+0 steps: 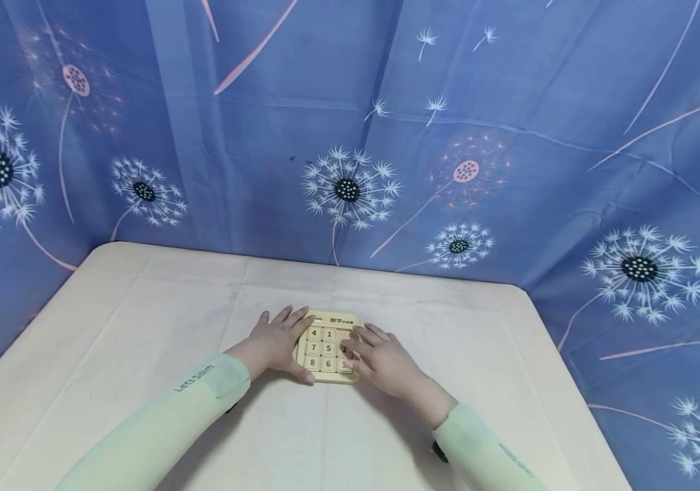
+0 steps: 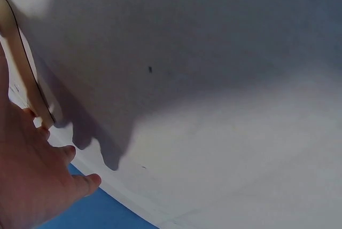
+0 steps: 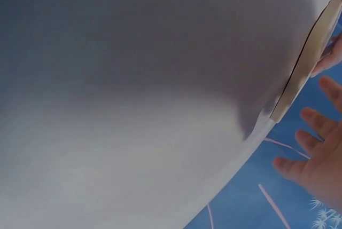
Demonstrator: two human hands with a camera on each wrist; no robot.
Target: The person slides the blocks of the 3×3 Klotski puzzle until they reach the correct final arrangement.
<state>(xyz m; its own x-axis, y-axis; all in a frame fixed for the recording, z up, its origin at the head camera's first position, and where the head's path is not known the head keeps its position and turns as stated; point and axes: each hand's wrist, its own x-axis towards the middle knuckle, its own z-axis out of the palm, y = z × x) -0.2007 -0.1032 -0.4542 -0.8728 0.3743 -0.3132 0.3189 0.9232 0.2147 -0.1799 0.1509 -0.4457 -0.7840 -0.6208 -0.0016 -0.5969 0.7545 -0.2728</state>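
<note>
A pale yellow sliding number puzzle [image 1: 326, 377] lies on the table, with square number tiles in a frame. My left hand [image 1: 274, 345] rests along its left side, fingers spread toward the upper left corner and thumb at the lower left corner. From the right, my right hand [image 1: 389, 361] reaches over the puzzle with a fingertip at the tile marked 2, partly covering the right column. Its other fingers are extended and spread. In the left wrist view the puzzle's side edge [image 2: 29, 77] shows beside the left hand; the right wrist view shows the opposite edge [image 3: 304, 61].
The puzzle sits on a table with a pale cover [image 1: 159, 307]. A blue curtain [image 1: 264, 157] with dandelion prints stands behind it and along both sides. Light green sleeves [image 1: 166, 416] cover both forearms.
</note>
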